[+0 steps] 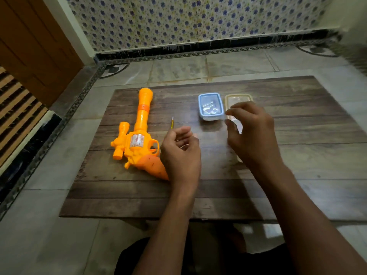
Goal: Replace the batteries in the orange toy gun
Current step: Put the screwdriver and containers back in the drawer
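The orange toy gun point(139, 139) lies flat on the left part of the wooden table point(218, 187), barrel pointing away from me, grip toward my left hand. My left hand point(180, 155) sits just right of the gun's grip with its fingers curled, and a thin yellow-handled screwdriver point(172, 123) sticks up out of it. My right hand point(252, 133) hovers in front of the two small boxes, its fingers and thumb pinching a clear plastic lid point(239, 129) that is mostly hidden under the palm.
A blue-rimmed plastic box point(203, 114) with small metallic items inside stands at the table's far middle. A beige-rimmed box point(238, 96) stands right beside it, partly behind my right hand. Tiled floor surrounds the low table; a wooden door is at the left.
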### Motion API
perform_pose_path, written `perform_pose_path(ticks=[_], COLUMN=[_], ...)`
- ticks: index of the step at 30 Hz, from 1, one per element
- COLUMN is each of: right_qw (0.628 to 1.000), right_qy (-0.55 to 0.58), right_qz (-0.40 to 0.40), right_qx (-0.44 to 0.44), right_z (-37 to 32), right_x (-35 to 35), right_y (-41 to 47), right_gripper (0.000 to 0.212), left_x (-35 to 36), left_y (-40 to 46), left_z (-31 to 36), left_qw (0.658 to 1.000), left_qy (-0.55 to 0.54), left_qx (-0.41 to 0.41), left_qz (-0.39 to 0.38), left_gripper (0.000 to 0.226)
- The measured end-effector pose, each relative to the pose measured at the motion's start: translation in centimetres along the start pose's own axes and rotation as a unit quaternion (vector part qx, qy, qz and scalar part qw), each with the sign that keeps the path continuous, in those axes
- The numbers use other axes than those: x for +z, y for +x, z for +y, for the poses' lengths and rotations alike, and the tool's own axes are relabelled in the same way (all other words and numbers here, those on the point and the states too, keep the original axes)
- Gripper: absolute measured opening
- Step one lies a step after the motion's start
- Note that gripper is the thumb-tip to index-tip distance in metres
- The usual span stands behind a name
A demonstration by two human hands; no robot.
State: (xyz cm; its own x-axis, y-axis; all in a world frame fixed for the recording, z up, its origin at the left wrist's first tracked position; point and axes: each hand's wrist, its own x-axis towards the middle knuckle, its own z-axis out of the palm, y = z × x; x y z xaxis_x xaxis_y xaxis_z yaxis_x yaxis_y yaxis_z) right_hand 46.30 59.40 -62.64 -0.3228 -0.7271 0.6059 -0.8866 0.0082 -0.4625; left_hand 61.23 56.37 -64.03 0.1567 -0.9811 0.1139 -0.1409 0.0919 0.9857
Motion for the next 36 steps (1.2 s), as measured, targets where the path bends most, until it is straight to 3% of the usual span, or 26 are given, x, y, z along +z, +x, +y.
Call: perform_pose_path(ticks=[6,11,18,22,26,30,36], right_qw=[0.979,0.977,0.975,0.969,0.952,0.939,0.942], right_qy=[-0.053,-0.039,-0.001,-0.017,-0.05,-0.086,-0.056], right_qz=[-0.107,-0.094,-0.079,-0.141,-0.2,-0.21,-0.182], right_qx=[0.164,0.189,0.207,0.201,0.227,0.258,0.277], right_z=[2.7,2.1,3.2,5.4,5.8,4.5,3.6], right_x=[-1.8,-2.2,-1.2,0.3,0.8,-0.7,-1.1], right_y=[-0.5,-0.2,0.4,0.5,0.8,1.0,0.3], right_gripper=[0.035,0.024,0.026,0.041,0.032,0.026,0.051], left_x=[1.8,2.9,1.9,1.0,0.5,0.4,0.4], left_y=[-1.6,-2.4,-1.8,-0.8,0.0,0.2,0.1], left_z=[-0.5,-0.1,-0.2,-0.3,-0.6,-0.6,-0.4], left_qw=[0.996,0.983,0.976,0.976,0.978,0.978,0.979], left_qy=[0.027,0.082,0.182,0.199,0.195,0.191,0.186], left_qx=[0.011,-0.024,-0.007,-0.003,0.0,0.009,0.022], left_qz=[-0.084,-0.16,-0.116,-0.086,-0.077,-0.077,-0.079], left_gripper=[0.017,0.013,0.013,0.013,0.014,0.015,0.014])
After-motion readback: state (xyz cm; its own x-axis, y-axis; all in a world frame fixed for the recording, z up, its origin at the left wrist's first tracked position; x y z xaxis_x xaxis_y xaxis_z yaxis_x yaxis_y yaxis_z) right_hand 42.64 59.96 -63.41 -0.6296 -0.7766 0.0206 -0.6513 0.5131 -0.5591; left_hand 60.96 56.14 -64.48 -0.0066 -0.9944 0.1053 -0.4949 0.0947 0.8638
